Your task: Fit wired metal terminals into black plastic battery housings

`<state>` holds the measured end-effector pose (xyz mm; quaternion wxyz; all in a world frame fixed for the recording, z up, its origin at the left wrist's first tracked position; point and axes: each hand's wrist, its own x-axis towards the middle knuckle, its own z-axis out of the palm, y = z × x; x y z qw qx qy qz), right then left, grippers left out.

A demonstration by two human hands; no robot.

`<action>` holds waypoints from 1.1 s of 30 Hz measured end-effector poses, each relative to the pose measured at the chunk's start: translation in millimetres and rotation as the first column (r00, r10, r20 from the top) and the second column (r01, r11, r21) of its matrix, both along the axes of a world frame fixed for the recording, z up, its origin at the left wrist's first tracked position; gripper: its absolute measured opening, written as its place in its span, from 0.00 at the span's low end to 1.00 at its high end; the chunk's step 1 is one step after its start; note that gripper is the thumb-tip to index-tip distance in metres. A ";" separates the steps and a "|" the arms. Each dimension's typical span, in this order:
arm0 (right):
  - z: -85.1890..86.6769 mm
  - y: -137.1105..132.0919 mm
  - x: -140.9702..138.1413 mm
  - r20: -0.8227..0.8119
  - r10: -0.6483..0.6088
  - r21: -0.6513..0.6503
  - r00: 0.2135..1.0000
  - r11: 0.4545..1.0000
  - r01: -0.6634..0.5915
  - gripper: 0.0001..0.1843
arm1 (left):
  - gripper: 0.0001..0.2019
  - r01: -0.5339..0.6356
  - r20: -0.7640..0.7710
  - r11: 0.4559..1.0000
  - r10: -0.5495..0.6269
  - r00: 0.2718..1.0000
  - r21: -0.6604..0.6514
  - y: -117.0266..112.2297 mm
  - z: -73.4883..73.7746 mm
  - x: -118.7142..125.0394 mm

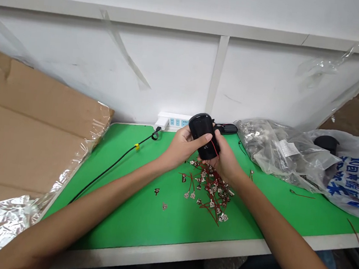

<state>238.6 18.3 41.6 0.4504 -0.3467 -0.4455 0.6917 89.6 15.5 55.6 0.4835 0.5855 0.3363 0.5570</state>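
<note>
The left hand (181,145) and right hand (225,159) both grip a black shell (203,135) above the green mat (144,217). Red wires (208,189) lie under them. A clear bag (272,147) (full of metal bits) sits to the right, touching a white bag (352,180). Cardboard (27,134) leans on the left.

A glossy black casing (203,130), crossed by a thin red wire (214,148), stands out against the bright green surface (131,219), which has a white front edge. Beneath it lies a tangle of dark red leads (211,194) with silver terminals. A black cable (111,167) carries a yellow tag (137,146). The power strip (171,120) is white with pale blue sockets. At right, a clear bag (271,149) shows grey-silver contents beside a white bag (352,180) printed in blue. Brown cardboard (20,133) under shiny clear film fills the left, and the wall (174,65) is white.
</note>
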 end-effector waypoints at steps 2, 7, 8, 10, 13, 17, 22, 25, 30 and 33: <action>-1.8 2.3 -0.7 -0.025 -0.086 0.059 0.996 0.994 0.087 0.25 | 0.21 -0.008 -0.007 1.000 0.008 1.000 -0.021 2.8 -3.8 1.1; -6.9 4.3 -0.2 -0.021 -0.122 0.090 0.992 0.988 0.124 0.27 | 0.22 0.027 -0.046 0.999 -0.026 0.999 0.016 10.6 -10.2 -3.4; -8.4 4.2 -0.1 -0.012 -0.122 0.090 0.992 0.988 0.122 0.27 | 0.23 0.033 -0.059 0.999 -0.031 0.998 0.037 12.1 -11.5 -4.7; -11.0 3.6 -0.5 0.002 -0.112 0.089 0.994 0.990 0.111 0.28 | 0.24 0.036 -0.105 0.996 -0.027 0.994 0.087 14.6 -15.4 -6.6; -12.8 3.0 -2.0 0.021 -0.045 0.073 0.999 0.996 0.043 0.29 | 0.20 0.010 -0.200 0.983 0.027 0.979 0.182 17.3 -23.1 -7.8; -12.1 9.0 0.5 0.074 0.010 0.089 0.997 0.996 -0.016 0.29 | 0.20 -0.076 -0.334 0.913 0.223 0.916 0.402 21.9 -23.9 -15.7; -7.5 16.7 16.9 0.419 -0.227 0.262 0.879 0.957 0.122 0.27 | 0.20 -0.034 -0.406 0.625 0.547 0.732 0.780 31.7 2.0 -50.4; 0.0 4.8 20.7 0.654 -0.173 0.390 0.737 0.911 -0.133 0.23 | 0.24 0.091 -0.410 0.490 0.596 0.691 0.867 37.8 11.9 -70.0; 8.1 -31.5 5.3 0.881 0.110 0.264 0.461 0.693 -0.671 0.14 | 0.30 0.304 -0.499 0.400 0.612 0.613 0.865 45.6 -9.9 -77.2; 4.8 -44.7 -5.2 0.930 -0.196 0.360 0.312 0.657 -0.663 0.12 | 0.33 0.436 -0.549 0.344 0.631 0.548 0.831 47.9 -33.1 -74.4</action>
